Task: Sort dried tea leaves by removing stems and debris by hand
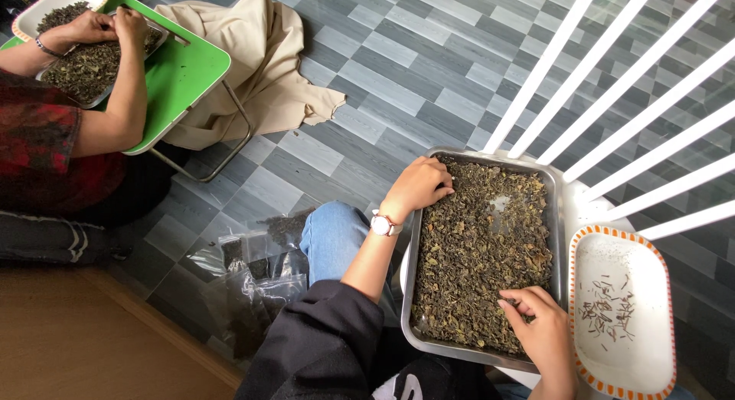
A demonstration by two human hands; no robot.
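A metal tray (557,216) filled with dried dark green leaves (478,254) lies in front of me. My left hand (419,184), with a wristwatch (382,225) on the wrist, rests curled on the leaves at the tray's upper left edge. My right hand (541,327) is at the lower right of the tray, its fingers pinched down into the leaves. Whether it holds anything is hidden. To the right stands a white dish with an orange rim (662,293), holding several thin stems (609,308).
Another person (53,132) at the upper left sorts leaves in a tray (92,67) on a green folding table (191,71). Beige cloth (260,59) lies on the grey tiled floor (429,55). Clear plastic bags (253,281) sit by my knee. White railing bars (612,86) run along the right.
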